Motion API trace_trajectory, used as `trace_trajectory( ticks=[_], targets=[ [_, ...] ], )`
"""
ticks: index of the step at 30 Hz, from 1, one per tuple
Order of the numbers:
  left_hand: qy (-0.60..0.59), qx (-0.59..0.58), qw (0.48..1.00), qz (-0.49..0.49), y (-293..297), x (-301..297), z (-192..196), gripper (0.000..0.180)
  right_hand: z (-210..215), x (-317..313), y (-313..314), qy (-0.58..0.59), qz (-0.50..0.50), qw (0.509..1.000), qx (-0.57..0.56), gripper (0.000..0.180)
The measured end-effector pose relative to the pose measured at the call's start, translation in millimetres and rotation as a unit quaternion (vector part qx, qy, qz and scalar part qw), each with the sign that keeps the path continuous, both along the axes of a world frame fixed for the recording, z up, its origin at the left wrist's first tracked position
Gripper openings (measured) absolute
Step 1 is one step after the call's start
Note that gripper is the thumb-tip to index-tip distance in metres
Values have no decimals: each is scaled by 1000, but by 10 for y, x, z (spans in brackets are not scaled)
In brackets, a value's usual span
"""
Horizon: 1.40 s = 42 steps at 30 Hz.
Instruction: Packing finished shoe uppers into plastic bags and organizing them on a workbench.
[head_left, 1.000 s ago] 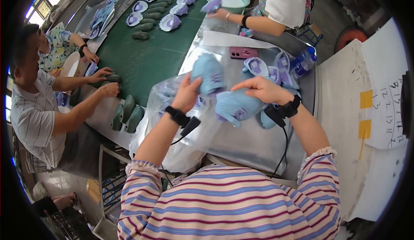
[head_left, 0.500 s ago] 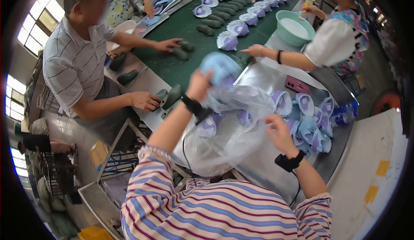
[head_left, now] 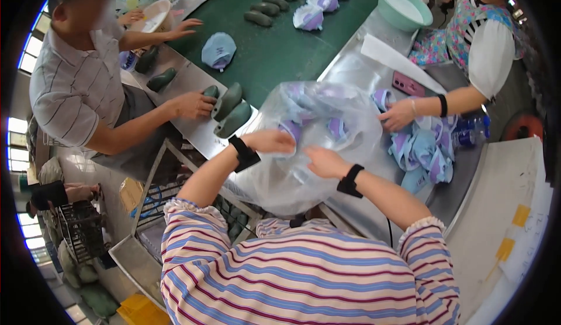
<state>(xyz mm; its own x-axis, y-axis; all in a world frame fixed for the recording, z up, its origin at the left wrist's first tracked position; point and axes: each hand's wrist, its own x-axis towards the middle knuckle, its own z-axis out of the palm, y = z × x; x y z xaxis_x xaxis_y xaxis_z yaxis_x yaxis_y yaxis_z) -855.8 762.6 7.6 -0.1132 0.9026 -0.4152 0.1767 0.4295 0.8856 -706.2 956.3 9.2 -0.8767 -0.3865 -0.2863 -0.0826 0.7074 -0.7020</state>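
Apparently both hands, left (head_left: 270, 141) and right (head_left: 325, 161), grip closed on the clear plastic bag (head_left: 304, 150) beneath them.

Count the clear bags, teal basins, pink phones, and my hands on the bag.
Bag: 1
Basin: 1
Phone: 1
Hands on the bag: 2, left hand and right hand
Total: 5

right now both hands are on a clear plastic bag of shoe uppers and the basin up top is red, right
Not quite. The basin is pale green, not red, as the head view shows. The left hand and right hand do rest on the clear plastic bag holding shoe uppers.
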Motion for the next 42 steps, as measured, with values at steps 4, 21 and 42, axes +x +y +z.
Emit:
trace_trajectory(
  ticks=[4,21,42],
  targets=[
    [368,-86,925,40,-248,462,-104,50,-170,-86,54,-94,-22,991,94,48],
    [580,40,804,124,332,-185,-304,57,-264,-297,45,-57,-145,982,103,76],
    [163,85,968,171,483,-292,22,40,-125,-559,626,8,-347,936,-65,73]
  ],
)
